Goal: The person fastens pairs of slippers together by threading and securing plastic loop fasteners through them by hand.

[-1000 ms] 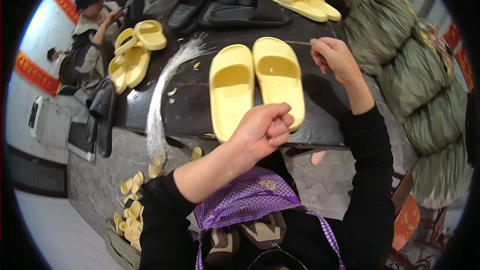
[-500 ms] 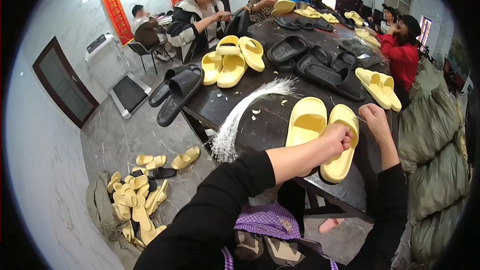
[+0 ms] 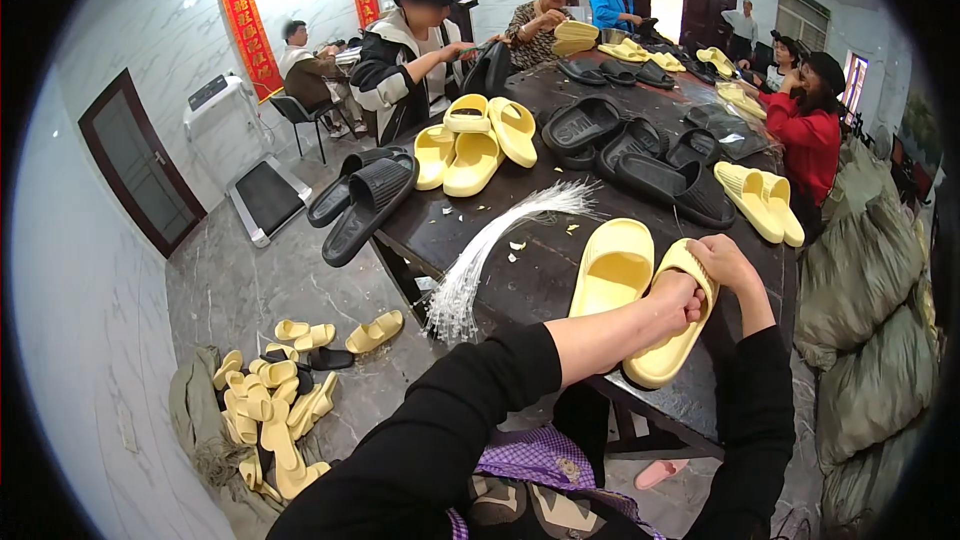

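A yellow slide slipper [image 3: 665, 360] lies near the table's front edge, its toe pointing away from me. My left hand [image 3: 676, 302] is curled closed at the mouth of its strap; anything within those fingers is hidden. On the right side of the strap, my right hand [image 3: 724, 262] is closed, gripping the edge. Just to the left rests a second yellow slipper [image 3: 608, 270], apart from both hands, partly covered by my left forearm. A bundle of white plastic strands [image 3: 480, 255] is spread on the table left of that pair.
Black slippers [image 3: 372, 202] overhang the dark table [image 3: 520, 290] at its left corner. More yellow slippers [image 3: 472, 162] and black ones [image 3: 675, 185] lie farther back. Slippers are heaped on the floor [image 3: 275, 395]. Stuffed green sacks [image 3: 870, 310] stand right. Several people sit around the table.
My right hand has come down from beside the slipper onto its strap. The slipper has shifted slightly toward me and tilted. My left hand stays at the strap's mouth.
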Demonstrator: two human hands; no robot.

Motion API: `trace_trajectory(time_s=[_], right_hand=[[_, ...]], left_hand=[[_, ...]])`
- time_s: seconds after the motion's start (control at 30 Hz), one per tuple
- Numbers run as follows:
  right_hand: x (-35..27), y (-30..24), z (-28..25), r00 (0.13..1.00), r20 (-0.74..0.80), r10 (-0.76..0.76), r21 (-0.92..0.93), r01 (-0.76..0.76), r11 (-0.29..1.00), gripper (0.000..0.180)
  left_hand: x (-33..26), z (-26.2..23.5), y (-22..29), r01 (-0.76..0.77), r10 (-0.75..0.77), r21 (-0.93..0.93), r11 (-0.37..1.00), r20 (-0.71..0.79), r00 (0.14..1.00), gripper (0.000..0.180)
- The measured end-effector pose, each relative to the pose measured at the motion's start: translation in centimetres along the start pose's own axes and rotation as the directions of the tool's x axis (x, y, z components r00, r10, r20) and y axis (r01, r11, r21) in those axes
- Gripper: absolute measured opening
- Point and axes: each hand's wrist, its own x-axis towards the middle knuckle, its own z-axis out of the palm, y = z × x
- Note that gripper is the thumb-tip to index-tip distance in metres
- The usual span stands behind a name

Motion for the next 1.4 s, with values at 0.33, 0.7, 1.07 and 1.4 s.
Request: trace_trajectory(time_s=[0.33,0.7,1.07,1.4], right_hand=[[0.6,0.6,1.9,0.997,-0.074,0.028,0.404,0.004,0.915,0.026],[0.9,0.7,1.7,0.993,-0.045,0.106,0.402,-0.079,0.912,0.021],[1.1,0.3,1.7,0.99,-0.094,0.107,0.418,-0.058,0.906,0.019],[1.0,0.8,1.9,0.975,-0.213,0.056,0.332,0.018,0.943,0.017]], left_hand=[[0.1,-0.2,0.2,0.056,-0.062,0.062,0.997,0.09,0.994,0.02],[-0.1,-0.1,0.1,0.052,-0.059,0.066,0.996,0.108,0.992,0.021],[-0.3,-0.3,0.4,0.035,-0.04,0.056,0.998,0.104,0.994,0.02],[-1.2,-0.5,0.4,0.021,-0.024,0.039,0.999,0.087,0.996,0.015]])
